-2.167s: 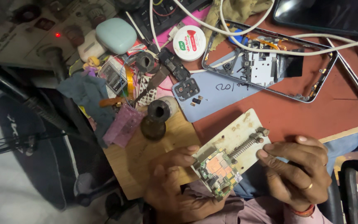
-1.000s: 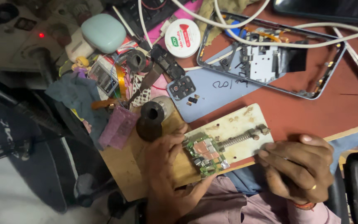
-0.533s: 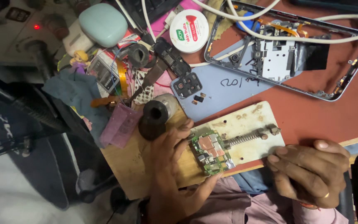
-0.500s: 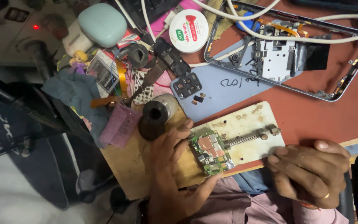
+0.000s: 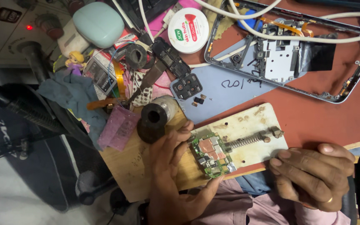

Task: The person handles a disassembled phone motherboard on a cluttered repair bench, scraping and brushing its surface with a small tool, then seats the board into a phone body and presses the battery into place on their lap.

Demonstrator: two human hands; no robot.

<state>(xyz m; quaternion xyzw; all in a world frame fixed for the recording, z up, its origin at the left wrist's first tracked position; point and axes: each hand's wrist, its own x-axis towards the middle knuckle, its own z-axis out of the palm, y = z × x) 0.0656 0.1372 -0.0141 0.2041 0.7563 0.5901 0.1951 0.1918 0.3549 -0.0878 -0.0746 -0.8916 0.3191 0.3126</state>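
Your left hand (image 5: pixel 176 175) braces the green circuit board (image 5: pixel 211 155) clamped on the white spring holder plate (image 5: pixel 246 135) at the wooden board's (image 5: pixel 126 171) near edge; your right hand (image 5: pixel 313 175) grips the plate's right end.

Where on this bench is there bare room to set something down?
The best patch is the red mat between the stripped phone frame and the white holder plate. A smaller strip of bare wooden board lies left of the left hand. The upper left, around the pale green case and round tin, is crowded.
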